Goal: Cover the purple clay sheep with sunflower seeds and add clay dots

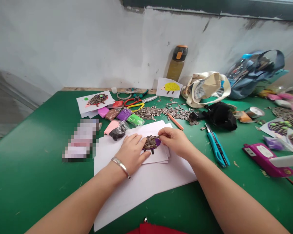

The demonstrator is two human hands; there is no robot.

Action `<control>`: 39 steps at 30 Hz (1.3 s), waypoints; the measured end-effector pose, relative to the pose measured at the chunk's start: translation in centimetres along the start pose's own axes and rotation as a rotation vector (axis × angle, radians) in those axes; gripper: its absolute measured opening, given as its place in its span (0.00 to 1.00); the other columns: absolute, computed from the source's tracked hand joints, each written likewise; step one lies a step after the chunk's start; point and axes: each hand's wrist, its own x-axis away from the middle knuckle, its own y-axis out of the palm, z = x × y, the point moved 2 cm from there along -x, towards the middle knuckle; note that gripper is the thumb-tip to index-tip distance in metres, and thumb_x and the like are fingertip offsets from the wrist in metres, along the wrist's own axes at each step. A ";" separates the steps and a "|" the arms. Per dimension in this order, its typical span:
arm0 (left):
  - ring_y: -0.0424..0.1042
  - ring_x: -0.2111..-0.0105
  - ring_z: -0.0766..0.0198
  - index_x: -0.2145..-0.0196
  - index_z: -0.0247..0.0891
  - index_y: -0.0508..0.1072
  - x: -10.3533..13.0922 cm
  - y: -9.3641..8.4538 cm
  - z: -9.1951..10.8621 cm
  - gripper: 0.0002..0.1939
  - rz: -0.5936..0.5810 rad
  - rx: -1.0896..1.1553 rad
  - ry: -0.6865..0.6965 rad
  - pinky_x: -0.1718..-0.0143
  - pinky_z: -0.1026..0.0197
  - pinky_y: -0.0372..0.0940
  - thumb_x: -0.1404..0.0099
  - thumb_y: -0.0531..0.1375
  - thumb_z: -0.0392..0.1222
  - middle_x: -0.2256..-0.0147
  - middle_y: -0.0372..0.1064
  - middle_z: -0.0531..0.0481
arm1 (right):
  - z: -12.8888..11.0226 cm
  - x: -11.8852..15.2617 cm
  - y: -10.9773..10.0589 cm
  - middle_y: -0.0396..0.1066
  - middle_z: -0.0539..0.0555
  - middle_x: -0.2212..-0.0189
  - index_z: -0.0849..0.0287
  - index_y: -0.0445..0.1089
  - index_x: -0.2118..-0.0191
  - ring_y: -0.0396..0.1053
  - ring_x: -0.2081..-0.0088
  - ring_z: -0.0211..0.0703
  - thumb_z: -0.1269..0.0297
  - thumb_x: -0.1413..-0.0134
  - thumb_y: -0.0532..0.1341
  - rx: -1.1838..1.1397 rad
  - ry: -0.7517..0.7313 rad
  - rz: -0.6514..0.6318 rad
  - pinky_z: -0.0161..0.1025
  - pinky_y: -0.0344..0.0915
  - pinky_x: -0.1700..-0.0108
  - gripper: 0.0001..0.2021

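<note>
My left hand [132, 152], with a silver bangle at the wrist, lies flat with fingers spread on a small white card [158, 158]. On the card is a hedgehog shape [150, 143] of purple clay, partly covered in sunflower seeds, with dark legs drawn below. Thumb and forefinger of my right hand [173, 140] pinch together at the hedgehog's right end. A small dark sliver at those fingertips looks like a sunflower seed, mostly hidden. Larger white sheets [136, 195] lie beneath the card. Behind it spreads a pile of loose sunflower seeds [148, 113].
Clay packets [124, 114], scissors [136, 104] and an orange crayon-like stick [175, 122] lie behind the sheets. A blurred phone-like object [80, 139] is left. A blue utility knife [216, 146] and magenta device [266, 159] lie right. Bottle [177, 65] and cream bag [207, 87] stand behind.
</note>
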 end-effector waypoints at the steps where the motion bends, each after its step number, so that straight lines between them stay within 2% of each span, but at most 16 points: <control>1: 0.62 0.49 0.48 0.51 0.34 0.67 0.0 0.0 0.0 0.19 -0.001 -0.002 -0.001 0.47 0.43 0.58 0.35 0.55 0.47 0.52 0.67 0.39 | -0.1 0.0 -0.1 0.74 0.50 0.72 0.54 0.72 0.66 0.70 0.69 0.43 0.67 0.50 0.56 0.030 -0.007 0.009 0.38 0.64 0.67 0.08; 12: 0.61 0.48 0.47 0.50 0.33 0.66 0.0 0.0 0.0 0.20 -0.026 -0.014 -0.010 0.46 0.43 0.56 0.35 0.54 0.48 0.51 0.66 0.38 | -0.5 -0.1 0.2 0.75 0.50 0.64 0.54 0.73 0.66 0.69 0.62 0.42 0.70 0.48 0.55 0.211 -0.053 0.009 0.38 0.62 0.60 0.10; 39: 0.62 0.48 0.48 0.51 0.37 0.67 0.1 0.4 -0.1 0.18 0.011 -0.024 -0.010 0.46 0.42 0.56 0.36 0.56 0.46 0.51 0.67 0.40 | -1.2 -0.1 1.1 0.75 0.51 0.66 0.55 0.74 0.66 0.70 0.62 0.41 0.72 0.46 0.55 0.273 -0.144 -0.057 0.37 0.62 0.59 0.10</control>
